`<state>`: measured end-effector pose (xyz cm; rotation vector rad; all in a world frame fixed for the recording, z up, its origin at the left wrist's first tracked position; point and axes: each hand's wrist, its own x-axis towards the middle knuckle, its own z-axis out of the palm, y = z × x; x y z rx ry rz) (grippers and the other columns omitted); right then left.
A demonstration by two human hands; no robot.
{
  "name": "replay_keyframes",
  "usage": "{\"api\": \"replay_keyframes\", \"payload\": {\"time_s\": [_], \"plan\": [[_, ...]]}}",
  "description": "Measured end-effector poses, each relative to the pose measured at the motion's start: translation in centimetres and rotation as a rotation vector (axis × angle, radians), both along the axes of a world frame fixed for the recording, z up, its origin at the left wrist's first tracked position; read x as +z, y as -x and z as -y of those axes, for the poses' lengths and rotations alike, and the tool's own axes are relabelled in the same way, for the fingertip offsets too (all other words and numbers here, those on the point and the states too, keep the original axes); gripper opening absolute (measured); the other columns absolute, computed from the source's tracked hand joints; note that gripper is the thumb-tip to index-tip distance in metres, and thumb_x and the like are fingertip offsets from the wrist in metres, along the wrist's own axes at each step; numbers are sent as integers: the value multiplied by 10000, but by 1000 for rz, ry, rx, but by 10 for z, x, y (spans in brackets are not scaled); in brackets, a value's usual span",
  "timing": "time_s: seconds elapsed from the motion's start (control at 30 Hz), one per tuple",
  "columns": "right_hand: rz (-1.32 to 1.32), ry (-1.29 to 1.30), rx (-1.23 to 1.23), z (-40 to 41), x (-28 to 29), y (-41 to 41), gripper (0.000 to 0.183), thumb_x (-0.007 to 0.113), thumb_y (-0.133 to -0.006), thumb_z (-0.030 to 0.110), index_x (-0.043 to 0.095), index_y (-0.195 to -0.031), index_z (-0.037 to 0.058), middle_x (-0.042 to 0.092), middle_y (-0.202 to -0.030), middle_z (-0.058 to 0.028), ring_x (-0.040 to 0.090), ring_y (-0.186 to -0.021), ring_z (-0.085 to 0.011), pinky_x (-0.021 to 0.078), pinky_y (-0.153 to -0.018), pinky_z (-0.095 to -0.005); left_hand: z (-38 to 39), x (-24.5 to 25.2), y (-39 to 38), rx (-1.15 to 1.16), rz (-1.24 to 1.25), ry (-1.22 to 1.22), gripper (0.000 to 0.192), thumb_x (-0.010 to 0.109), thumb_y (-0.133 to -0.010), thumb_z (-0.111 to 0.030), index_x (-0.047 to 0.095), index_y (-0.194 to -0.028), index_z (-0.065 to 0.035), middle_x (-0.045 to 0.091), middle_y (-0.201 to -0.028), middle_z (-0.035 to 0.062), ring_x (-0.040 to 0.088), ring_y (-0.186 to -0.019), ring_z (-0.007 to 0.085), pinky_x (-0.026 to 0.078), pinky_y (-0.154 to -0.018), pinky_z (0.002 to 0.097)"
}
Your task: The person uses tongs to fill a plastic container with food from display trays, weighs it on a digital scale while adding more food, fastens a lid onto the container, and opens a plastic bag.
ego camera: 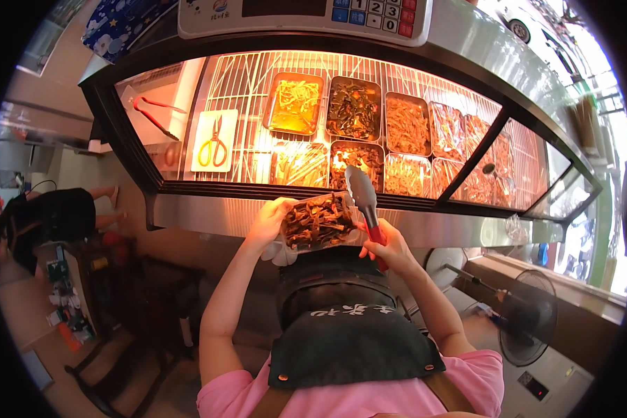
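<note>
My left hand (270, 222) grips the left side of a clear plastic tub (318, 222) filled with dark brown strips of food flecked with red. Red-handled serving tongs (371, 209) are held in my right hand (389, 245), their grey scalloped tips pointing up past the tub's right edge. Fingers of that hand come close to the tub's right side; whether they touch it, I cannot tell. Just beyond the tub, inside the lit display case, a metal tray of dark mixed food (352, 159) is partly hidden by the tong tips.
The glass display case (303, 190) holds several food trays, some film-covered, on a white wire rack. Yellow-handled scissors (213, 149) lie on a white board, near red tongs (154, 115). A scale (292, 21) stands on top. Behind are fans (527, 318), a wooden chair (120, 366) and another person (52, 224).
</note>
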<state>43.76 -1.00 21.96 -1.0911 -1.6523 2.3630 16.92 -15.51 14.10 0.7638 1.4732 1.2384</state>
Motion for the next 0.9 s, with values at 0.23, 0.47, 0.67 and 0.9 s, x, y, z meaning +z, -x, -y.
{"api": "replay_keyframes", "payload": {"time_s": [0.23,0.47,0.67,0.9], "plan": [[53,-102,-134,29,0,9,341,606,-843,81,480,-1142,-24,609,-1106,-128,611,-676,-119,463,-590,-220,-9,-13,6,20,-315,49,569,413,-956,-513,571,-928,33,576,-778,169,544,-752,229,428,-702,358],[119,-187,-287,56,1,13,443,673,-831,132,485,-1205,-11,620,-885,-70,622,-671,-117,459,-545,-222,-19,-1,7,-35,-564,89,516,501,-917,-498,566,-894,14,542,-797,190,533,-777,327,422,-705,413],[351,-1103,-141,62,31,-26,468,719,-779,189,552,-1174,3,649,-945,-148,655,-759,-287,517,-677,-346,20,28,18,-48,-594,85,814,689,-763,-519,395,-1326,-10,403,-1262,230,482,-1130,365,406,-960,415],[654,-1247,194,74,35,-7,454,637,-823,269,518,-1205,55,593,-825,-110,619,-697,-343,485,-604,-441,30,14,4,-261,-765,-350,1275,907,-510,-213,74,-1464,-63,227,-1445,237,342,-1294,409,317,-1080,446]]}}
